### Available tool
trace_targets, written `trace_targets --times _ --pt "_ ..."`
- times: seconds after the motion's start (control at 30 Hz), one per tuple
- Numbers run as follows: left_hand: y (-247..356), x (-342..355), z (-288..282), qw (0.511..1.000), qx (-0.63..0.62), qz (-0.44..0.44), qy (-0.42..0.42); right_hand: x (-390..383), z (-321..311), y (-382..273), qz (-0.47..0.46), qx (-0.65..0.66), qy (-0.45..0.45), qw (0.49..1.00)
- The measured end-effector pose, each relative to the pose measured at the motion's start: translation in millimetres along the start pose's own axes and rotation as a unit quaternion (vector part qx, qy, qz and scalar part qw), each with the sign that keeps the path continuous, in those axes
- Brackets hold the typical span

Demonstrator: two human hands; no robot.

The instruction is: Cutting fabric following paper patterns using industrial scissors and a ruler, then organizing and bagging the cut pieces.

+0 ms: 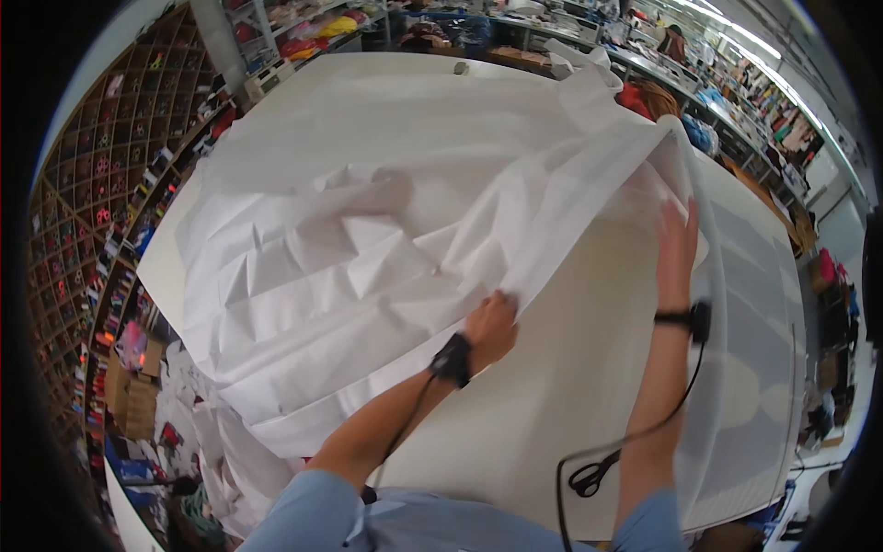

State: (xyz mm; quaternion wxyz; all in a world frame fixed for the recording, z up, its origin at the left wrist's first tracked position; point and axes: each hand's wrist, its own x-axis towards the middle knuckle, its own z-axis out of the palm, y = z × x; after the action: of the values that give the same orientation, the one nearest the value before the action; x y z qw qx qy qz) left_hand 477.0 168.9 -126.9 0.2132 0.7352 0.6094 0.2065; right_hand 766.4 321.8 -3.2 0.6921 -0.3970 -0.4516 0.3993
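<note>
A large creased white sheet (349, 267) covers much of a cream table (487, 432), its right part lifted in a long fold. My left hand (492, 322) is closed on the sheet's front edge near the middle. Reaching up at the right, my right hand (676, 239) has its fingers stretched out, slightly blurred, against or just beside the underside of the raised fold; contact is unclear. A translucent sheet (750, 386) lies along the table's right side. Black scissors (589, 474) lie by my right forearm, under a dangling cable from the wrist device (694, 317).
Wooden racks with colourful spools (92, 202) line the left, above cardboard boxes (138, 405) and heaped white material (216, 469). Beyond the table are shelves with fabric bundles (326, 28), workbenches (653, 69) and hanging garments (791, 124). A small grey object (460, 67) sits on the far table edge.
</note>
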Motion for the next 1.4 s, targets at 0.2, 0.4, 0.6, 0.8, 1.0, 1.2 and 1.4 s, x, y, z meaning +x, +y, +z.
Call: trace_targets --times 0.2,0.4,0.6,0.8,1.0,1.2,1.4 --pt "-23 16 31 0.960 -0.228 0.160 0.033 -283 -137 85 0.098 -0.424 0.020 0.900" --pt "-133 -203 -47 0.992 -0.100 -0.003 0.075 -476 -182 31 0.060 -0.646 -0.098 0.755" --pt "-179 -356 -94 0.976 0.092 -0.196 0.001 -478 -204 50 0.105 -0.700 0.059 0.704" --pt "-234 -398 -89 0.971 -0.024 -0.200 -0.130 -465 -194 35 0.207 -0.692 0.069 0.689" --pt "-237 -362 -124 0.886 -0.300 -0.157 -0.316 -477 -220 60 0.211 -0.787 0.096 0.571" --pt "-293 -362 -130 0.785 -0.273 -0.189 -0.523 -467 -172 52 0.322 -0.736 0.127 0.582" --pt "-307 -392 -120 0.872 -0.020 0.023 -0.489 -512 -128 56 0.440 -0.442 0.156 0.765"
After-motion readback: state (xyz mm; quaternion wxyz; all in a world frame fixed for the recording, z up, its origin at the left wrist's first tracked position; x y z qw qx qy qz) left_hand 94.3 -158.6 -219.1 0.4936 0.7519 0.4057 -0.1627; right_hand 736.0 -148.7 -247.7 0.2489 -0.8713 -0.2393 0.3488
